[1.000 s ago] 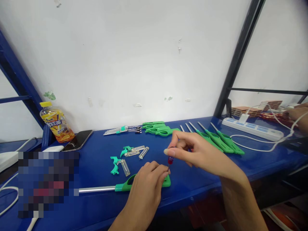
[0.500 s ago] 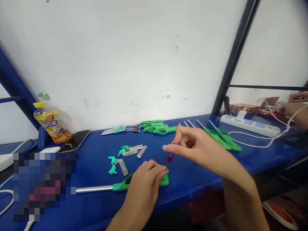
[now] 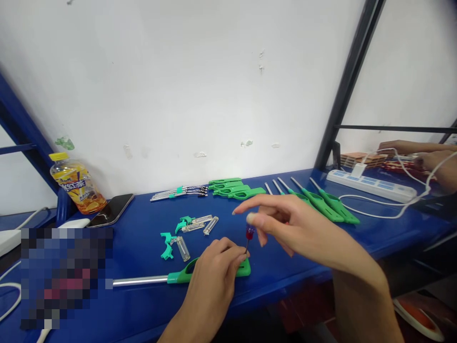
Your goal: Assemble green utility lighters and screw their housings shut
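Note:
A green utility lighter point(image 3: 244, 270) with a long metal tube lies flat near the table's front edge. My left hand point(image 3: 216, 276) is closed over its handle and hides most of it. A small screwdriver point(image 3: 250, 232) with a red and purple handle stands upright, its tip at the handle beside my left fingertips. My right hand point(image 3: 289, 221) has its thumb against the top of the screwdriver, with the index finger stretched out past it. Behind the lighter lie teal triggers point(image 3: 166, 245) and clear fuel tanks point(image 3: 183, 248).
Several lighters point(image 3: 330, 205) lie at the right, and green handle shells point(image 3: 237, 189) and metal tubes point(image 3: 174, 193) along the wall. A power strip point(image 3: 371, 186), bottle point(image 3: 78, 186) and phone point(image 3: 112, 209) stand around. Another person's hands point(image 3: 437, 164) are far right.
My right fingers have opened from a tight pinch, the index finger now reaching out to the left. My left hand and the lighter stay put. Another person's hand has moved leftward.

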Available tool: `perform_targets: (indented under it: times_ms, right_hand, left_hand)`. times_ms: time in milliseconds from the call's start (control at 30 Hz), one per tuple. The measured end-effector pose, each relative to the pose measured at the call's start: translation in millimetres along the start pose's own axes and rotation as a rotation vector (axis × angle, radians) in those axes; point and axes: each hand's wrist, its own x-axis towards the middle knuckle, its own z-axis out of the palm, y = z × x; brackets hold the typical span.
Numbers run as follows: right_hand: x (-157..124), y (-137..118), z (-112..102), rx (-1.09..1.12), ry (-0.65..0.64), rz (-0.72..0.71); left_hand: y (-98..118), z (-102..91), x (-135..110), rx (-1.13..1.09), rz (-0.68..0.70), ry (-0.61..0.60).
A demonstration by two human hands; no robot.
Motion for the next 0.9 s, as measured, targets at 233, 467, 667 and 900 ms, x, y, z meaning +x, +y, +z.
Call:
perform_targets:
  times_ms: [233,467,667,900]
  right_hand:
    - [4.5,3.1,4.0,0.004,0.066,0.083]
    - [4.7,1.1,1.2,0.025,-0.088,-0.004]
    - [7.7,5.3,3.7,0.041,0.065,0.082]
    - [6.0,1.7,-2.5,0.104,-0.122,0.033]
  left_hand:
    - [-1.0,-0.4,-0.6,-0.018,-0.005,0.001]
    - [-1.8,0.5,-0.7,-0.023,0.005,0.001]
    - [-3.0,0.9,-0.6,-0.005,0.002,0.007]
    - [-0.9,0.5,-1.3,0.003,0.001,0.011]
